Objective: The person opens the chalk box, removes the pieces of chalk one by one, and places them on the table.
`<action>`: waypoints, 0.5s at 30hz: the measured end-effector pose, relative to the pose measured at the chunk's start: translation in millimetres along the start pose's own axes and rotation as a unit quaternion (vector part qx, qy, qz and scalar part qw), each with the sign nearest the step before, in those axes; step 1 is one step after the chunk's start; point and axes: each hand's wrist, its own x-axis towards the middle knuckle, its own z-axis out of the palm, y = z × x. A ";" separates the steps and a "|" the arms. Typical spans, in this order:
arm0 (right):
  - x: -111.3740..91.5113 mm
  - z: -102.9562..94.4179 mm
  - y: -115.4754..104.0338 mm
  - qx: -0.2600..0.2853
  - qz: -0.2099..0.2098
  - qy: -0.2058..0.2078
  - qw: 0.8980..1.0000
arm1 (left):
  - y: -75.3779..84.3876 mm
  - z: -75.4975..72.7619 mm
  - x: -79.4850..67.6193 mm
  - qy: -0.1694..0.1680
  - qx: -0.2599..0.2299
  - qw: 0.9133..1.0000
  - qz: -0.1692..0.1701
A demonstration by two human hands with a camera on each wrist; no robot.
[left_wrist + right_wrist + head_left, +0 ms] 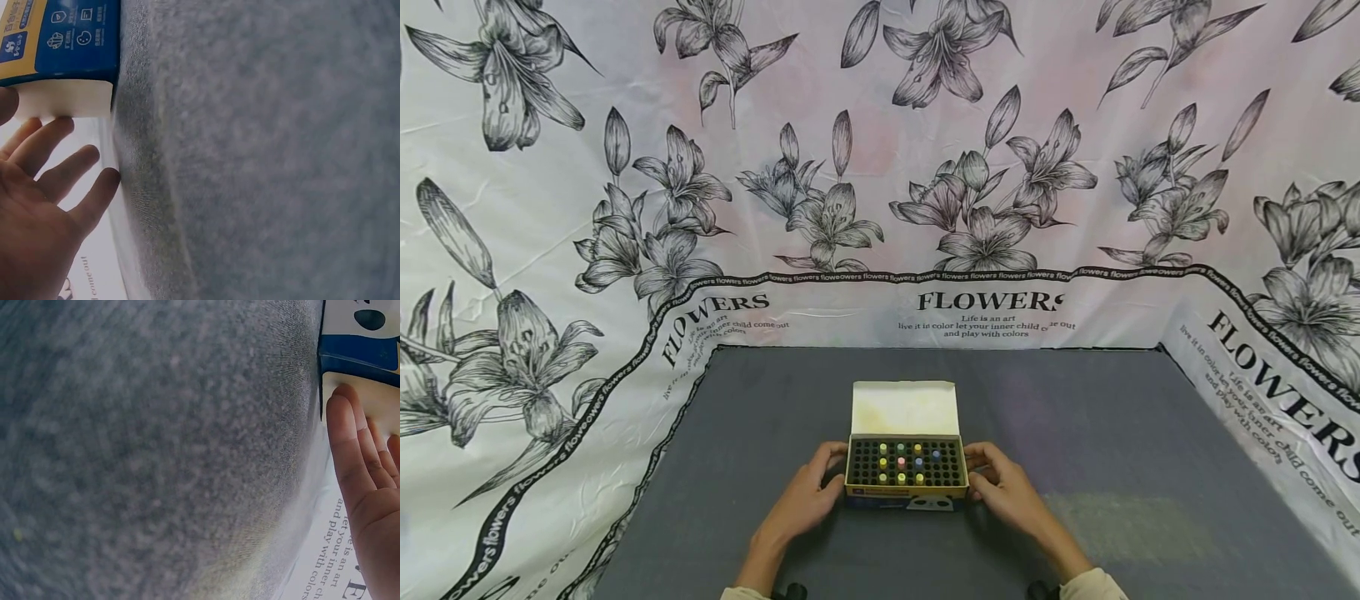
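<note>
A small blue and yellow cardboard box [906, 492] sits on the grey table with its lid [906, 408] raised at the back. Inside is a black grid of round holes, and several hold pegs with coloured round tops [902, 462], in yellow, green, pink and blue. On the box's left side rests my left hand [808, 492], its fingers nearly straight and spread, fingertips at the pale end panel [69, 97]. My right hand [1003, 483] touches the opposite end, straight fingertips against that panel [369, 400]. Printed icons and a panda-like picture show on the box front.
The grey table [925, 558] spreads around the box. A white cloth [835, 317] printed with lilies and the word FLOWERS hangs behind it and along both sides. Two small dark objects [793, 592] lie at the bottom edge, close to the wrists.
</note>
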 end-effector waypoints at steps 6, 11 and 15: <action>0.1 -2.6 -1.0 -0.027 0.002 0.006 1.000 | -3.0 -2.9 -2.3 0.001 0.001 1.000 0.000; -2.7 -12.4 -2.4 -0.084 -0.013 0.020 0.996 | -4.7 -8.8 -6.1 0.019 0.027 0.999 -0.001; -3.3 -18.0 -3.0 -0.132 -0.044 0.051 0.989 | -2.9 -12.0 -7.7 0.042 0.070 0.997 -0.007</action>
